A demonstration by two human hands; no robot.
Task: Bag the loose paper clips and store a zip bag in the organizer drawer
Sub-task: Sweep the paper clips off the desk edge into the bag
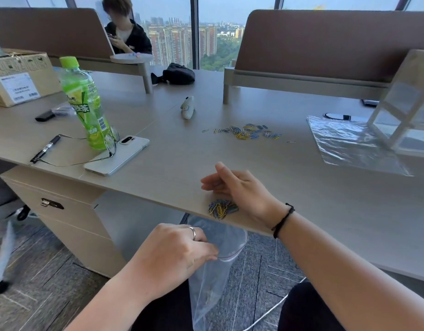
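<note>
the left hand (175, 249) pinches the limp, slippery zip bag (215, 271) by its mouth under the bench (325, 211) edge, while the right hand (232, 185), open and cupped, rests behind a pile of light, scatter-prone paper clips (222, 208) at the edge, more clips (249, 132) lying farther back.

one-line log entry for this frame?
left hand: holds zip bag below desk edge | right hand: open beside clip pile | more clips mid-desk

Left hand (180, 249): palm down, fingertips pinched together, ring on one finger. Right hand (235, 187): edge-on, fingers loosely curled leftward, thumb raised, cord on wrist.
</note>
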